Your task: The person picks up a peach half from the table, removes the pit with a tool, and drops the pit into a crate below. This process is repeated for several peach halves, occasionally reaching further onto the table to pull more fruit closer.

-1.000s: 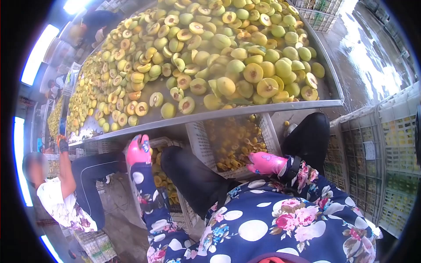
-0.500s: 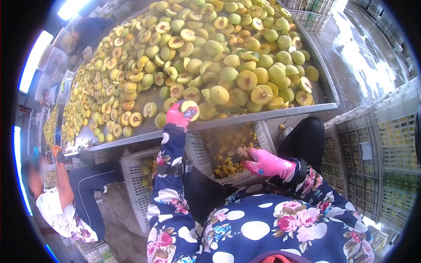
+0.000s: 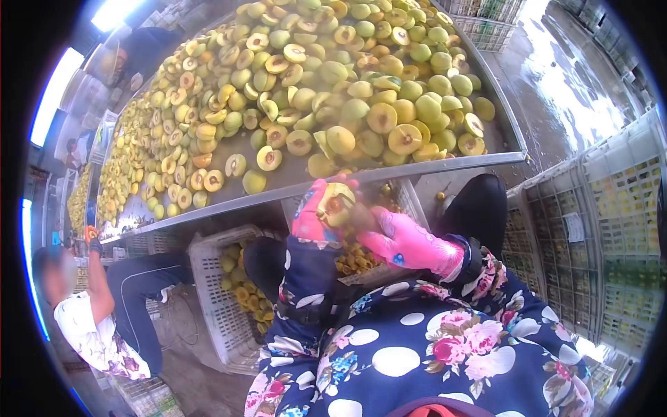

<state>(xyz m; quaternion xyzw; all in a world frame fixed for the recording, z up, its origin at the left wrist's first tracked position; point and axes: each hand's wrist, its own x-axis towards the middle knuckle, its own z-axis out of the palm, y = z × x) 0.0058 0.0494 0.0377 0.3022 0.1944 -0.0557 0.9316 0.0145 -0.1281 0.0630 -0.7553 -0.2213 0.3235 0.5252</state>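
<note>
My left hand, in a pink glove, is closed around a peach half, its cut face and brown stone area showing. My right hand, also pink-gloved, has its fingers curled right beside the fruit. Something brownish and blurred is at its fingertips, too smeared to name. Both hands are just below the near edge of a metal table heaped with yellow-green peach halves. Under the hands, a crate partly hidden by them holds small yellow-brown fruit pieces.
A white crate with fruit halves stands left of my legs. Stacked crates rise on the right. At the left, a person sits with a gloved hand at the table's edge. Wet floor lies beyond the table.
My left hand has come down and right from the table's edge, bringing the peach half to my right hand. The right hand has moved slightly up and left.
</note>
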